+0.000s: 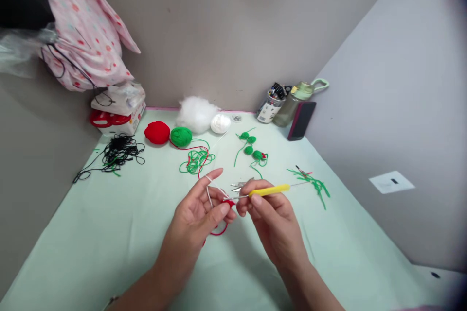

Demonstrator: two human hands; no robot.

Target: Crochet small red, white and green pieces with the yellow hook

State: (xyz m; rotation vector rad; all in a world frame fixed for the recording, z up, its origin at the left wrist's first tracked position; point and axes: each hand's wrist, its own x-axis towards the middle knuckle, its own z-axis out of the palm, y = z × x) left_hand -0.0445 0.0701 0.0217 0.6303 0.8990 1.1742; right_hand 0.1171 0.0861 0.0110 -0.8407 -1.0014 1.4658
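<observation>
My left hand [200,211] pinches a small red crochet piece [228,202] between thumb and fingers. White yarn [209,194] runs over its raised index finger, and a red strand [221,231] loops below the hand. My right hand [272,214] grips a crochet hook [270,190] by its yellow handle. The hook's metal tip lies at the red piece, against the white yarn. Just beyond my fingers, partly hidden by the right hand, lie small scissors [237,186].
Red [157,132], green [181,136] and white [220,123] yarn balls sit behind, near white stuffing [197,114]. Black cord [122,150] lies left, small green crochet pieces [257,155] centre right, green scraps [317,183] right. A bottle [292,107] and phone [302,121] stand at the back.
</observation>
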